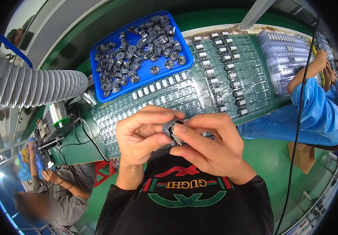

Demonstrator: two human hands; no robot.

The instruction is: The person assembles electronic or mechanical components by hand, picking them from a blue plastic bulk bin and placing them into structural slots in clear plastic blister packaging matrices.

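Note:
Over the near edge of the green workbench, both my hands meet around a small dark grey round plastic part [169,128] with metal pins. My left hand [137,135] steadies it from the left between thumb and fingers. From the other side, my right hand [218,147] pinches it with thumb and forefinger over the pins. My fingertips cover much of the part, so whether anything else is inside it cannot be seen. Just beyond my hands lies a clear plastic tray [112,119] with a row of white cylinders [158,85] along its far side.
A blue bin [95,72] of grey parts stands at the back. Clear trays [251,74] with assembled pieces lie right of it, beside stacked trays [277,64]. A ribbed grey hose [39,86] and a solder spool [59,113] are at left. Co-workers sit on both sides.

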